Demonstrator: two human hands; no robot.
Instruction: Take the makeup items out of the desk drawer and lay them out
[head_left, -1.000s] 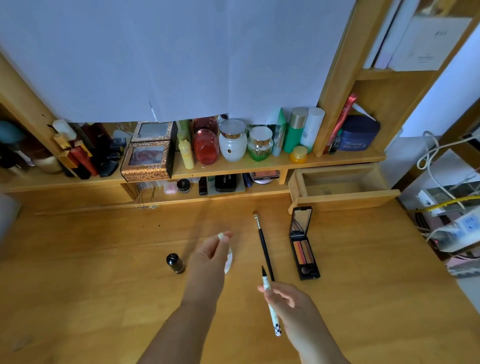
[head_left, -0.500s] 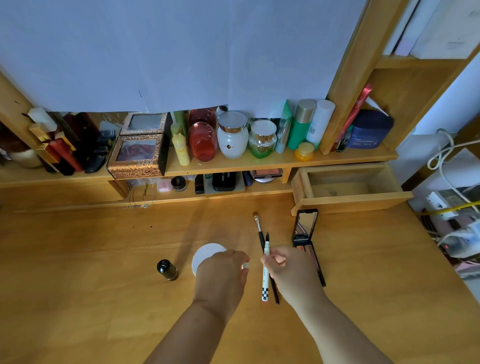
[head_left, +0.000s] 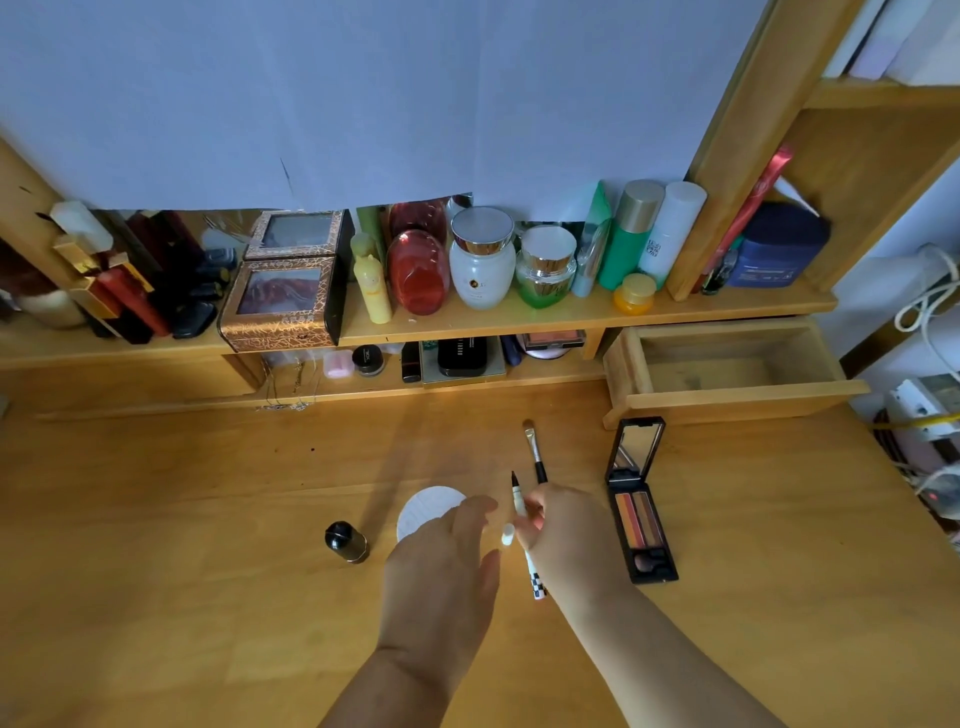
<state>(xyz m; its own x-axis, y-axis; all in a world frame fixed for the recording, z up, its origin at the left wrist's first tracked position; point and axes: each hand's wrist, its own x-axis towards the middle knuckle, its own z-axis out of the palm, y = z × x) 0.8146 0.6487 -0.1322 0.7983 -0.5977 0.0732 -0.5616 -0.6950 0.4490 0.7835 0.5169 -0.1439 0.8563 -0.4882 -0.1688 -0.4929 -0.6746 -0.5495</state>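
Pen (head_left: 535, 581) midsection inside right hand (head_left: 571, 535)

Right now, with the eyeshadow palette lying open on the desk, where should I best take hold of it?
Take the eyeshadow palette by its pan half, pinching the two long edges from above. The mirrored lid is hinged open and would probably swing if lifted there; the pan half lies flat on the desk.

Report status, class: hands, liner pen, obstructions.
Right hand pinches liner pen, uncapped. Left hand blurred beside white cap, grip unclear. Brush lies just beyond.
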